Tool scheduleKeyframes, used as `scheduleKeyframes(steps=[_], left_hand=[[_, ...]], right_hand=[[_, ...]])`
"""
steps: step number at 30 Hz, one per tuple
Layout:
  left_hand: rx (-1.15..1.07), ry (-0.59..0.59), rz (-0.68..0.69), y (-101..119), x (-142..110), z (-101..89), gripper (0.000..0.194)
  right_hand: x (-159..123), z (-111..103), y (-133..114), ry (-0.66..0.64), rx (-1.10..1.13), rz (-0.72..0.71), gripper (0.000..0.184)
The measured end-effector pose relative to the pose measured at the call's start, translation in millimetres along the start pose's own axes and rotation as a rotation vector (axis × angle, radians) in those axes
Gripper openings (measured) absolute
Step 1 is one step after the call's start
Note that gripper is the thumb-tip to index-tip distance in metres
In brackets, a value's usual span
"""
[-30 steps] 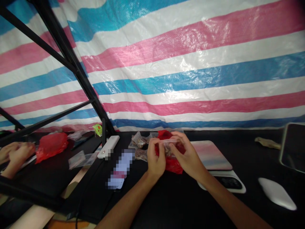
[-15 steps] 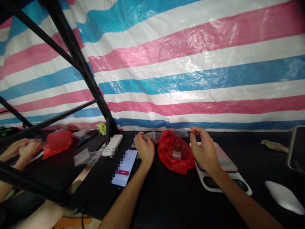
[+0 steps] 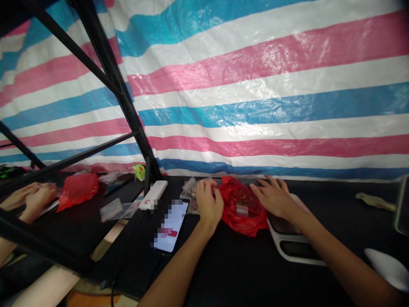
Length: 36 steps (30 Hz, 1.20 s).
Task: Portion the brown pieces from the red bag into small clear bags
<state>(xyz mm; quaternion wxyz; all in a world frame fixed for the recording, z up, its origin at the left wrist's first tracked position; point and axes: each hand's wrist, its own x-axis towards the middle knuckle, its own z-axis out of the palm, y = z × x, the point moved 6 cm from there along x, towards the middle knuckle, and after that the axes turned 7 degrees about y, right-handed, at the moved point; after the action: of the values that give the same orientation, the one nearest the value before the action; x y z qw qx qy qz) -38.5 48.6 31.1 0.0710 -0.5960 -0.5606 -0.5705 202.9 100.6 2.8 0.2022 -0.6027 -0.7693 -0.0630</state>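
Note:
A red plastic bag [image 3: 254, 226] lies spread open on the black table, with small brown bits and a little clear zip bag [image 3: 242, 210] inside. Along its left side, my left hand [image 3: 210, 204] has loosely bent fingers a little apart, with no held thing showing. My right hand [image 3: 275, 199] reaches with spread fingers to the bag's right rim, above a white kitchen scale [image 3: 287, 251]. Small filled clear bags [image 3: 193, 200] lie left of my left hand, partly hidden by it.
A phone [image 3: 172, 228] and a white power bank [image 3: 154, 195] lie to the left. A white computer mouse [image 3: 386, 268] is at the right. Beyond the black frame [image 3: 128, 106], another person's hands [image 3: 40, 198] work beside a second red bag [image 3: 79, 190].
My left hand has moved right, from the small clear bags to the red bag's left side. My right hand has spread its fingers over the bag's right rim. The view has shifted slightly.

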Motion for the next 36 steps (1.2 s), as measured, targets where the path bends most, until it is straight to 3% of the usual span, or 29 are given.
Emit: scheduleKeyframes(steps=[4,7,10,13,16,19,24,28,31,36], left_hand=[[0.018,-0.030,0.052,7,-2,0.2,0.018],[-0.038,-0.057,0.062,13,-4,0.6,0.017],[-0.060,-0.085,0.031,16,-5,1.3,0.009],[-0.116,-0.129,-0.082,15,-6,3.4,0.011],[-0.288,-0.199,-0.198,13,-9,9.9,0.028],[-0.488,-0.231,-0.289,9,-10,18.1,0.033],[-0.720,-0.170,-0.443,-1,-10,25.0,0.036],[-0.537,-0.092,-0.402,-8,-9,17.2,0.033],[-0.383,-0.126,-0.329,-8,-9,13.2,0.030],[-0.060,-0.208,-0.241,-3,-8,8.4,0.020]], right_hand=[[14,2,3,-0.113,0.007,-0.067,0.053],[13,-16,15,0.020,0.043,-0.030,0.052],[0,-39,16,0.211,0.240,0.006,0.057],[-19,-60,-11,0.312,0.529,-0.129,0.046],[-34,-64,-52,0.231,0.588,-0.315,0.037],[-42,-59,-79,0.179,0.578,-0.408,0.036],[-42,-45,-78,0.171,0.476,-0.322,0.031],[-42,-36,-71,0.070,0.329,-0.262,0.022],[-41,-35,-69,0.023,0.310,-0.259,0.024],[-36,-38,-56,0.099,0.258,-0.242,0.024]])
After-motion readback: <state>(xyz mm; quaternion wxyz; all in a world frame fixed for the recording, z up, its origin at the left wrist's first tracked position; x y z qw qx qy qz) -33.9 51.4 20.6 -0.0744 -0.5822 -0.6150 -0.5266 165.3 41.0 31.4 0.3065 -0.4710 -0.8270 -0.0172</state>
